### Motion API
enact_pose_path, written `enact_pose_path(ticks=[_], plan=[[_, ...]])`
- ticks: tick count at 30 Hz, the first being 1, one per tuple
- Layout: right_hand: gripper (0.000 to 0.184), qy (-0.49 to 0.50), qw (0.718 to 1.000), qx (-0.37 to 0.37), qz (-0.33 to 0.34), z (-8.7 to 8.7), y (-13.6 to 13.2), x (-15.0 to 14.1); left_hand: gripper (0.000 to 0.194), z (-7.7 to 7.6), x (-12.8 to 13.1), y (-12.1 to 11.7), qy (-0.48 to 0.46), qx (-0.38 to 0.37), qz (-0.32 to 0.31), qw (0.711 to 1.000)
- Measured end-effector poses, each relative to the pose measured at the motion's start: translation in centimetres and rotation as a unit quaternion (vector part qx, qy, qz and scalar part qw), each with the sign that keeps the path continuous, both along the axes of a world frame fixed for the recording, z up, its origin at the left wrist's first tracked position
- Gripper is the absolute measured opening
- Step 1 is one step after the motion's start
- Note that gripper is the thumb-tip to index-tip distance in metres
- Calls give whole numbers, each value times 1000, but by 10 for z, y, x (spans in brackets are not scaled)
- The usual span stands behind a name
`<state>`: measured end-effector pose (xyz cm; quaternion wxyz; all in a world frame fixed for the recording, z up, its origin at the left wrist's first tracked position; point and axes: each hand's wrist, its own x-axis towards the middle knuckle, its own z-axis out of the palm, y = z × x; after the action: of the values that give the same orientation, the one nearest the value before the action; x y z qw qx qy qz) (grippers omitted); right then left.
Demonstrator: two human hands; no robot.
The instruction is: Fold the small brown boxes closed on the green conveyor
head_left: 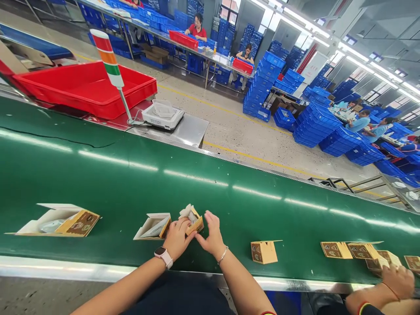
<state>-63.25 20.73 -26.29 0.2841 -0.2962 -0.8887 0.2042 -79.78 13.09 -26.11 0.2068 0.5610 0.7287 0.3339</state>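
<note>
Left hand (179,236), with a pink watch (164,257), holds a little open box (197,225) over the green belt (262,210), just right of another open box (151,228), while the right hand (212,235) is spread wide so close beside it that I cannot tell if they touch.

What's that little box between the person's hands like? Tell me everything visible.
The small carton looks like thin cardboard, yellow-tan outside and pale inside. It is open, pale flaps raised at the far side; its contents are unclear. It sits askew on or just above the green conveyor belt. The left hand covers and touches its left part; the right hand curves close at its right, contact uncertain.
</note>
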Motion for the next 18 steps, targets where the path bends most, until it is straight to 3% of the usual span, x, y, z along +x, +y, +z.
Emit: enact_pose_path(ticks=[2,3,5,8,10,12,14,16,18], plan=[[98,24,998,8,-54,-11,-17,18,51,10,22,-2,-63,-25,19,998],[103,23,997,11,-78,-18,-26,26,56,16,33,-6,-101,-29,-4,994],[104,14,993,21,-112,-31,-39,38,61,30,49,-16,-179,-43,-120,976],[94,31,990,57,-127,-42,-35,44,55,54,55,-33,-264,-103,-322,903],[77,38,993,58,-91,-40,-17,43,38,64,50,-41,-277,-141,-364,878],[50,29,998,34,-43,-33,7,40,28,63,41,-42,-242,-133,-278,920],[32,20,1000,16,-11,-23,30,38,28,52,33,-34,-181,-62,-97,977],[36,-2,1000,16,9,-12,49,36,30,35,29,-19,-150,17,68,986],[67,-62,998,17,26,0,65,31,39,21,31,-2,-166,45,114,978]])
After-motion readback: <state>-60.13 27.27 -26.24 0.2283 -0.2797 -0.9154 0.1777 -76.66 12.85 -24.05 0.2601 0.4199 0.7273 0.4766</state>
